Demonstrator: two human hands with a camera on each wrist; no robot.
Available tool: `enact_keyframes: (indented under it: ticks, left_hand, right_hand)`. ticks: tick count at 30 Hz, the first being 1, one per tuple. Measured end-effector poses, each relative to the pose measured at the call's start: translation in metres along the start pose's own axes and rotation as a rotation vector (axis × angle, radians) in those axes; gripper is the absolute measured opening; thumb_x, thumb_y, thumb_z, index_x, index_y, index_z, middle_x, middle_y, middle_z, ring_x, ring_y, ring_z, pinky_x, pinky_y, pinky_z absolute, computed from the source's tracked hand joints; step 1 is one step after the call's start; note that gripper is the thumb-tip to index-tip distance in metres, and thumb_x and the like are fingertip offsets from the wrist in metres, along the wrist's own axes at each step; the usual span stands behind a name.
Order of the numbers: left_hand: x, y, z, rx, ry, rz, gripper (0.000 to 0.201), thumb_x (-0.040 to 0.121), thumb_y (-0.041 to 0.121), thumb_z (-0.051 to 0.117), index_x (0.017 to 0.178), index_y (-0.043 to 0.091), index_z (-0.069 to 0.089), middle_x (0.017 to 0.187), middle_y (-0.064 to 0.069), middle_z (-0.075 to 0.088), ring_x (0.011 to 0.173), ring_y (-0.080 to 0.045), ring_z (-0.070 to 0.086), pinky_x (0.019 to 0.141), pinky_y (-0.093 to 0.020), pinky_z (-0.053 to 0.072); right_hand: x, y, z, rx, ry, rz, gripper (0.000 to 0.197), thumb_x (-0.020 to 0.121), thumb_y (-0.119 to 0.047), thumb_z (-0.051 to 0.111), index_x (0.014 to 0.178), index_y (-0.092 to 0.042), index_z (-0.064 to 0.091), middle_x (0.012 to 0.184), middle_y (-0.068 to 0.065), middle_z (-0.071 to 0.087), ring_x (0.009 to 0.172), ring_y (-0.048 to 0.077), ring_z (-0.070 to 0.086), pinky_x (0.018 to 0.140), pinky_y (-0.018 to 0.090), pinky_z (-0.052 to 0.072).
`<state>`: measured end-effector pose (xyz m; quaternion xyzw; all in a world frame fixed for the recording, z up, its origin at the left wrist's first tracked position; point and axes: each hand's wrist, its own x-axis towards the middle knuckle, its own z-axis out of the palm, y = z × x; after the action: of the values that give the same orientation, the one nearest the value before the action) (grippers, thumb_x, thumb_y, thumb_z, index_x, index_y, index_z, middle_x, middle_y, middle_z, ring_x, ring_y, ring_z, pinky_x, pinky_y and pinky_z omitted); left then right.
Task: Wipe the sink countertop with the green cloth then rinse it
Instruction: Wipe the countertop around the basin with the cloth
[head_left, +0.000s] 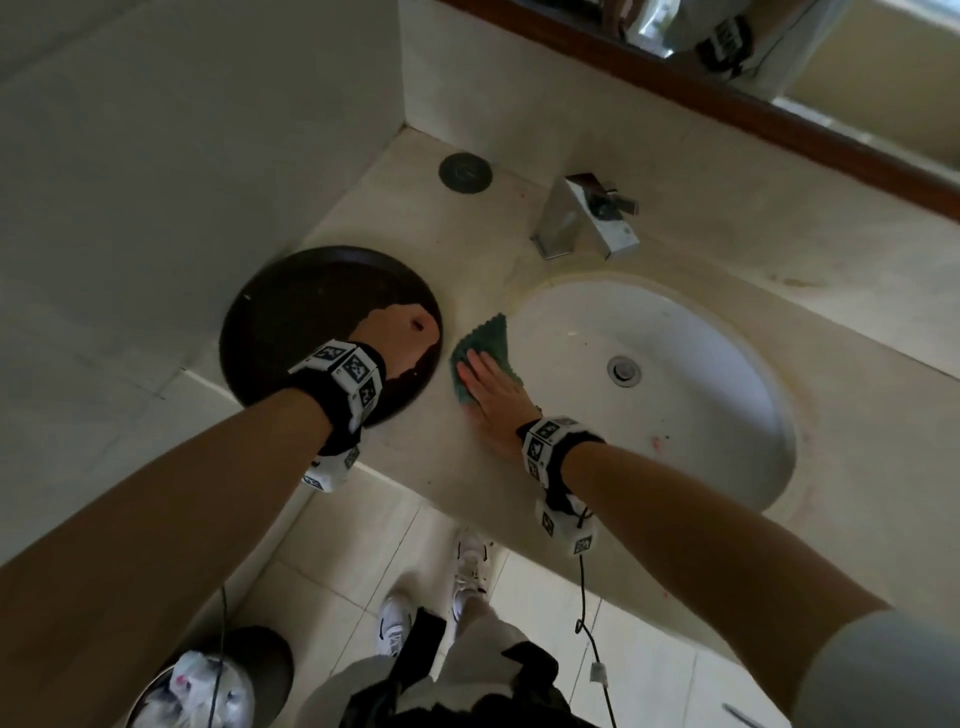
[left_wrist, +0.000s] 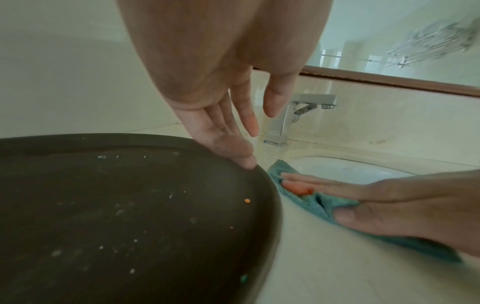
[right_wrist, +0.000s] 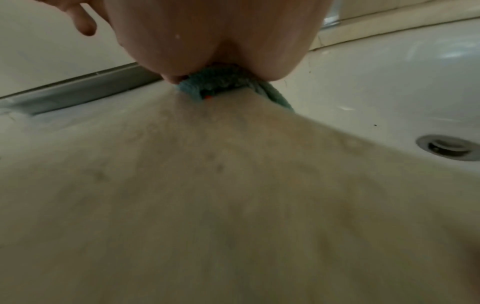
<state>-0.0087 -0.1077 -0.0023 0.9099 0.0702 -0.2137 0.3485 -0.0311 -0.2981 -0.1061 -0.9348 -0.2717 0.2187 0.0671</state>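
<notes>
The green cloth (head_left: 488, 338) lies on the beige countertop (head_left: 410, 452) between the dark round tray (head_left: 291, 322) and the white sink basin (head_left: 675, 312). My right hand (head_left: 488, 384) lies flat on it, fingers straight, pressing it down. In the left wrist view the cloth (left_wrist: 319, 203) shows under the right hand (left_wrist: 337, 195), close to the tray's rim. My left hand (left_wrist: 259, 137) points straight fingers down, the fingertips (left_wrist: 246, 162) touching the tray (left_wrist: 103, 205) at its edge. In the right wrist view the cloth (right_wrist: 215, 88) bunches under my palm.
A chrome faucet (head_left: 576, 218) stands behind the basin; the drain (head_left: 623, 370) sits at its centre. A dark round cap (head_left: 465, 173) is set in the back corner. A wood-framed mirror (head_left: 727, 98) runs along the back. A bin (head_left: 208, 680) stands on the floor.
</notes>
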Motion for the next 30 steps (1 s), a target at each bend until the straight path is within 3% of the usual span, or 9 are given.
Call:
enact_keyframes:
  ticks: [3, 6, 9, 14, 17, 22, 25, 30]
  left_hand:
    - [-0.005, 0.003, 0.006, -0.005, -0.014, 0.030, 0.026, 0.093, 0.036, 0.046, 0.107, 0.022, 0.064, 0.102, -0.010, 0.070, 0.092, -0.032, 0.068, 0.085, -0.045, 0.057]
    - [-0.006, 0.008, 0.012, 0.008, -0.029, 0.051, 0.025, 0.092, 0.037, 0.047, 0.104, 0.024, 0.064, 0.099, -0.012, 0.069, 0.094, -0.033, 0.066, 0.085, -0.044, 0.057]
    - [-0.002, 0.013, 0.015, 0.021, -0.035, 0.054, 0.028, 0.092, 0.040, 0.044, 0.103, 0.023, 0.064, 0.098, -0.011, 0.068, 0.093, -0.032, 0.066, 0.085, -0.044, 0.057]
    - [0.015, 0.014, 0.005, 0.038, -0.014, 0.049, 0.028, 0.094, 0.038, 0.042, 0.102, 0.021, 0.063, 0.096, -0.011, 0.069, 0.090, -0.031, 0.067, 0.084, -0.045, 0.057]
    - [0.029, 0.013, -0.005, 0.042, -0.008, 0.024, 0.027, 0.095, 0.038, 0.044, 0.107, 0.022, 0.063, 0.102, -0.009, 0.069, 0.094, -0.030, 0.067, 0.085, -0.044, 0.056]
    - [0.053, 0.011, -0.015, 0.009, 0.027, -0.030, 0.024, 0.096, 0.038, 0.047, 0.102, 0.022, 0.064, 0.102, -0.008, 0.070, 0.093, -0.029, 0.067, 0.082, -0.040, 0.057]
    - [0.062, 0.012, -0.018, -0.005, 0.037, -0.070, 0.019, 0.095, 0.038, 0.047, 0.093, 0.026, 0.062, 0.100, -0.010, 0.071, 0.091, -0.032, 0.067, 0.082, -0.043, 0.057]
    - [0.066, 0.011, -0.022, -0.027, 0.059, -0.121, 0.020, 0.092, 0.039, 0.049, 0.097, 0.027, 0.064, 0.104, -0.009, 0.071, 0.093, -0.033, 0.067, 0.088, -0.045, 0.054]
  right_hand:
    - [-0.030, -0.003, 0.008, 0.023, -0.025, 0.025, 0.069, 0.094, -0.049, 0.006, 0.154, -0.015, 0.006, 0.163, 0.006, -0.005, 0.150, 0.023, -0.003, 0.120, 0.040, 0.013]
    - [-0.056, -0.004, 0.012, -0.008, -0.054, 0.024, 0.057, 0.104, -0.037, 0.020, 0.154, -0.020, 0.000, 0.162, 0.001, -0.009, 0.150, 0.018, -0.005, 0.119, 0.035, 0.003]
    - [-0.060, -0.002, 0.007, -0.050, -0.038, -0.009, 0.056, 0.105, -0.033, 0.021, 0.154, -0.021, -0.001, 0.163, 0.000, -0.009, 0.150, 0.017, -0.005, 0.119, 0.034, 0.001]
    - [-0.031, 0.007, -0.002, -0.028, -0.039, 0.005, 0.057, 0.103, -0.038, 0.019, 0.154, -0.022, -0.001, 0.162, -0.001, -0.010, 0.150, 0.018, -0.006, 0.119, 0.034, 0.000]
    - [0.000, 0.014, -0.013, -0.068, 0.000, -0.013, 0.066, 0.094, -0.047, 0.000, 0.154, -0.021, 0.001, 0.163, 0.001, -0.008, 0.150, 0.019, -0.005, 0.120, 0.035, 0.001]
    - [0.049, 0.028, -0.041, -0.090, 0.013, -0.068, 0.056, 0.104, -0.036, 0.018, 0.155, -0.022, 0.000, 0.163, -0.003, -0.009, 0.149, 0.015, -0.008, 0.120, 0.035, -0.001]
    - [0.077, 0.031, -0.054, -0.075, 0.020, -0.088, 0.056, 0.104, -0.037, 0.019, 0.155, -0.023, 0.001, 0.163, -0.004, -0.009, 0.149, 0.012, -0.008, 0.120, 0.034, 0.000]
    - [0.092, 0.033, -0.061, -0.061, 0.009, -0.094, 0.056, 0.104, -0.038, 0.021, 0.155, -0.024, 0.001, 0.163, -0.004, -0.010, 0.149, 0.012, -0.009, 0.120, 0.034, 0.000]
